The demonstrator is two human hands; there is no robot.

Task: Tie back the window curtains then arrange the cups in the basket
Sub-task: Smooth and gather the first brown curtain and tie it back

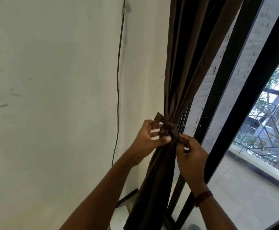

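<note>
Nearest to us, our right hand (191,151) pinches one end of the brown tie (172,130), and our left hand (149,138) curls round the other side with its thumb pressed by the knot (164,126). The tie goes round the curtain (180,72), which is bunched up beside the wall (52,80) and the black window frame (245,97). We think the knot needs a slow, even pull from both sides so it sits snug and the folds do not slip. No cups or basket show here.
</note>
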